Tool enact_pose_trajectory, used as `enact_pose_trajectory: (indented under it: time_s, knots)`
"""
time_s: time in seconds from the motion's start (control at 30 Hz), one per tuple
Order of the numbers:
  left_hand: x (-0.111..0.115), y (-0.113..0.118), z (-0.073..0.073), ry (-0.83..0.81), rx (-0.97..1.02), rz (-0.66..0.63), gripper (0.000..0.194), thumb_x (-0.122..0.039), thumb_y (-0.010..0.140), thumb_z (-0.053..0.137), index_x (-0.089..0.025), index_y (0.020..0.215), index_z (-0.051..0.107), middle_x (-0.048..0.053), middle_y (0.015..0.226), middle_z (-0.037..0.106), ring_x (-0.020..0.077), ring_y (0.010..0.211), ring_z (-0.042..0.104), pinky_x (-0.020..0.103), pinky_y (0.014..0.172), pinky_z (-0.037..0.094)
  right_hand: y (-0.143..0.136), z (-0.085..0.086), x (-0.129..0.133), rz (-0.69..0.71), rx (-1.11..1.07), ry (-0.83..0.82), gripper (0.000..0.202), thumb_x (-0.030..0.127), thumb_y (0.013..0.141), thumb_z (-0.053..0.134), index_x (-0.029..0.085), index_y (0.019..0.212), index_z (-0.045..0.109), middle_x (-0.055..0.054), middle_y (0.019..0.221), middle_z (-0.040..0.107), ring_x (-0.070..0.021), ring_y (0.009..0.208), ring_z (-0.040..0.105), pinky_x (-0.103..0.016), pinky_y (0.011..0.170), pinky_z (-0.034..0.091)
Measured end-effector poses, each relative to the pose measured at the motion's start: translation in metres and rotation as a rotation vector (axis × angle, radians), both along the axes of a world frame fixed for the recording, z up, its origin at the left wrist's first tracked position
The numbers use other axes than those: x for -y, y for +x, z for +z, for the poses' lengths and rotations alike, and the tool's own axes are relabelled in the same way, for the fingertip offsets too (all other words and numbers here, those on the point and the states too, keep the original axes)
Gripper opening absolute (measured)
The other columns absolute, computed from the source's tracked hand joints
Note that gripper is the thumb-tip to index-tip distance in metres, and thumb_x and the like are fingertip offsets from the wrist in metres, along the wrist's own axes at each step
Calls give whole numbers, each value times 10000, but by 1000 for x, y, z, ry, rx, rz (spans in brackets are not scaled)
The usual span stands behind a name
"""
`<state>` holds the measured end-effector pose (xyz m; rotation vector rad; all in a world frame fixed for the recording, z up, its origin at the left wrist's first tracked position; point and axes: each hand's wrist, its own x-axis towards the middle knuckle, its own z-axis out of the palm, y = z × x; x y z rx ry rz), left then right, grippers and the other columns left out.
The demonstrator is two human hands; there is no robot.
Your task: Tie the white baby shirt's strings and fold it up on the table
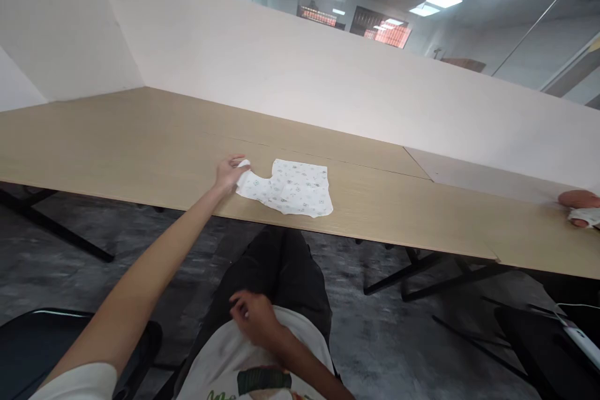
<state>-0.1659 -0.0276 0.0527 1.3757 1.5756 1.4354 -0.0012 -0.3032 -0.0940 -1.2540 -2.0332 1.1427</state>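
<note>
A white cloth (304, 187) with a small print lies on the wooden table near its front edge, with a curved notch in its upper left side. My left hand (229, 173) pinches the cloth's left end, its fingers bent around the raised edge. Away from the table, my right hand (253, 315) rests over my lap, in front of my shirt, with its fingers curled. Whether anything lies inside those fingers is too small to make out.
A low white partition (281, 81) stands behind the table (117, 144), with glass above it. Another person's hand (579, 199) touches white cloth at the far right. A black chair (51, 350) stands at lower left, and a dark seat (534, 337) at lower right.
</note>
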Motion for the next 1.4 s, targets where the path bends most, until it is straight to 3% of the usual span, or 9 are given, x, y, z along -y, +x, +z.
enact_pose_trajectory:
  time_s: [0.13,0.23,0.33,0.5,0.6,0.73,0.93,1.1,1.4]
  knots:
    - [6,76,19,23,-58,-178,498,-333,691,700,-147,1148,636,147,1136,666,274,999,653,356,756,564,-5,-14,5,126,67,8,309,481,796,508,539,1068,642,170,876,742,-199,821,730,-314,742,540]
    - [17,123,17,6,-41,-394,547,-371,724,689,-166,1222,590,162,1170,655,272,977,665,356,709,569,1,-10,0,26,71,-1,300,413,796,560,450,1068,680,119,917,753,-192,823,727,-288,748,540]
    - [27,142,8,77,-18,-617,587,-433,727,697,-192,1246,563,156,1246,628,251,1044,652,354,807,563,8,-9,3,3,49,-29,273,348,800,614,344,1055,712,43,885,758,-195,784,720,-272,724,533]
    - [36,95,-2,147,-68,-534,498,-510,739,645,-163,1095,644,139,1174,676,252,1058,646,399,952,510,40,1,-3,-84,-85,13,241,348,867,568,271,1046,711,-1,828,735,-182,718,689,-260,660,524]
    - [49,50,-11,122,-205,-479,460,-530,749,605,-170,1022,690,115,1113,709,273,1041,648,422,964,497,84,27,-29,-302,-120,198,269,342,906,485,239,1019,705,-54,919,730,-202,752,675,-299,662,537]
    - [69,15,-25,139,-437,-576,362,-505,740,597,-230,920,747,72,1094,725,286,1076,628,440,1011,460,152,70,-83,-617,4,552,324,247,917,384,221,1024,689,-121,1016,703,-252,963,648,-423,890,521]
    - [67,17,-37,222,-598,-595,379,-533,827,497,-263,882,757,79,1089,718,259,1021,641,418,952,490,197,96,-149,-486,296,695,393,95,849,386,196,1097,674,-127,1150,666,-242,1084,608,-417,960,502]
    - [66,26,-33,270,-747,-597,414,-495,913,383,-224,883,694,101,991,704,260,967,628,395,897,484,195,100,-158,-430,343,629,330,85,849,408,172,1002,688,-131,1080,682,-245,1029,619,-399,932,502]
    - [77,36,15,386,-725,-285,380,-400,981,255,-191,997,571,107,1019,620,249,1004,555,388,932,439,201,150,-154,-486,116,620,298,280,930,436,176,1038,694,-127,1060,701,-236,996,642,-362,909,493]
